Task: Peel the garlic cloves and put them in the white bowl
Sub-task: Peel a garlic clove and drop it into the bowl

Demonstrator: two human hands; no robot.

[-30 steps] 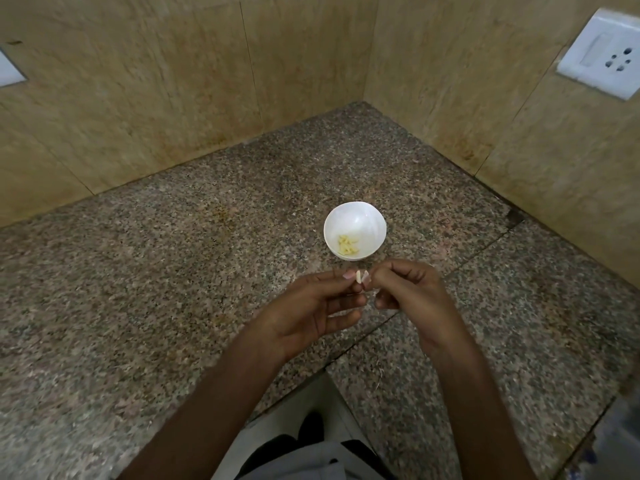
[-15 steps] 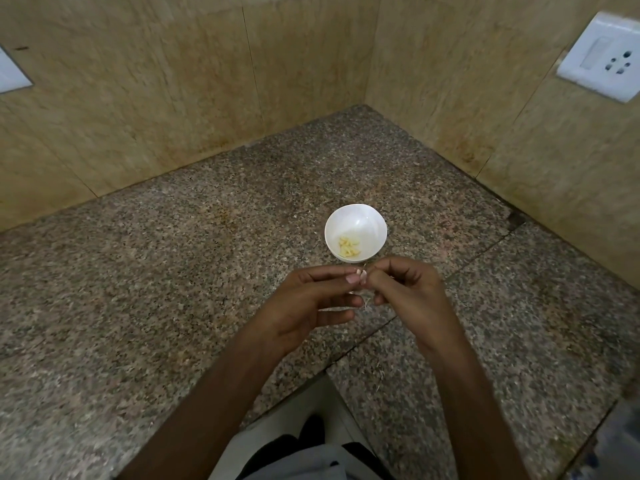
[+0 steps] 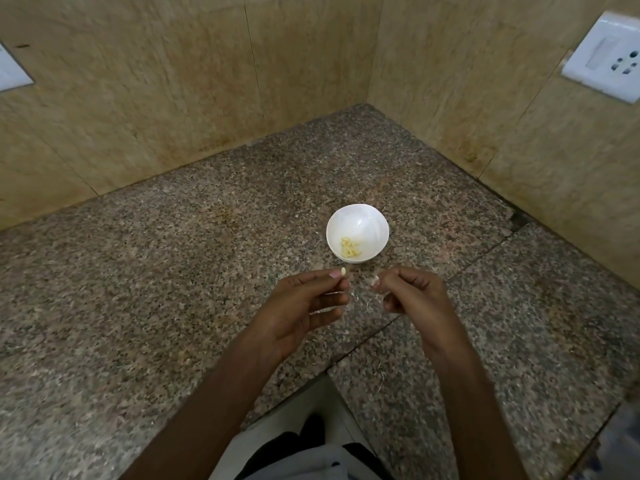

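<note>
I pinch a small garlic clove [image 3: 343,271] between the thumb and forefinger of my left hand [image 3: 304,306]. The clove is pale and bare, and it sticks up just past my fingertips. My other three fingers on that hand are loosely curled below it, holding nothing.

My right hand [image 3: 412,292] is just beside the left, with a gap between the two. Its fingers are curled in and the thumb tip meets the forefinger. Something pale shows at those tips, but I cannot tell whether it is a scrap of skin or only my nail.

Both hands hang above the speckled stone counter [image 3: 173,271], on the near side of the white bowl [image 3: 360,220]. The bowl stands upright on the counter, close to my fingertips but not touching them. A few yellowish peeled cloves [image 3: 350,247] lie together in its bottom.

Thin pale flecks [image 3: 367,304] lie on the counter below the gap between my hands. A seam in the stone runs slantwise under my right wrist.

Tan tiled walls meet in a corner behind the bowl. A white socket plate [image 3: 606,60] is fixed on the right wall, and the edge of another white plate [image 3: 10,74] shows on the left.
</note>
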